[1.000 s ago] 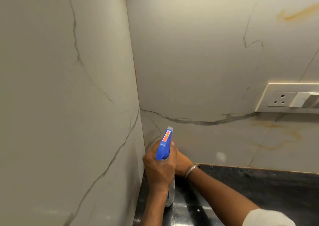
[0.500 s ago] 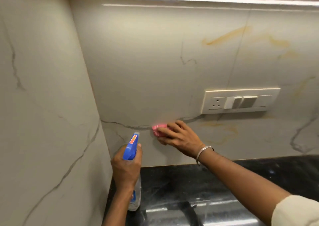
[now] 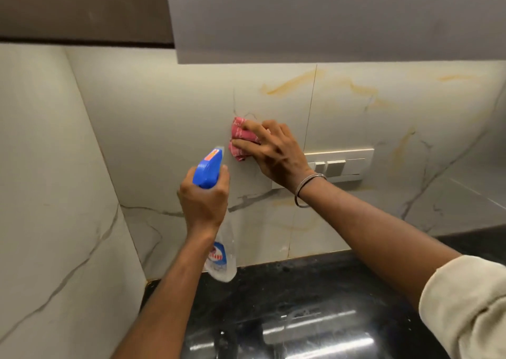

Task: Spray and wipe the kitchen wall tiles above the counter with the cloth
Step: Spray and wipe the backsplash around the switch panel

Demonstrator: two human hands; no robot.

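Observation:
My right hand (image 3: 276, 150) presses a bunched pink cloth (image 3: 241, 139) flat against the back wall tiles (image 3: 169, 128), just left of a vertical tile joint. My left hand (image 3: 202, 202) grips the neck of a clear spray bottle (image 3: 220, 254) with a blue trigger head (image 3: 208, 168); the nozzle points at the wall just below and left of the cloth. The tiles are pale marble with grey veins and orange streaks.
A white switch and socket plate (image 3: 342, 164) sits on the wall right behind my right wrist. A grey upper cabinet (image 3: 328, 16) overhangs the tiles. A side wall (image 3: 49, 194) closes the corner on the left. The glossy black counter (image 3: 301, 304) runs below.
My right hand has slid the cloth up and to the right along the back wall. My left hand has risen with the bottle. The view has tilted upward, showing the cabinet.

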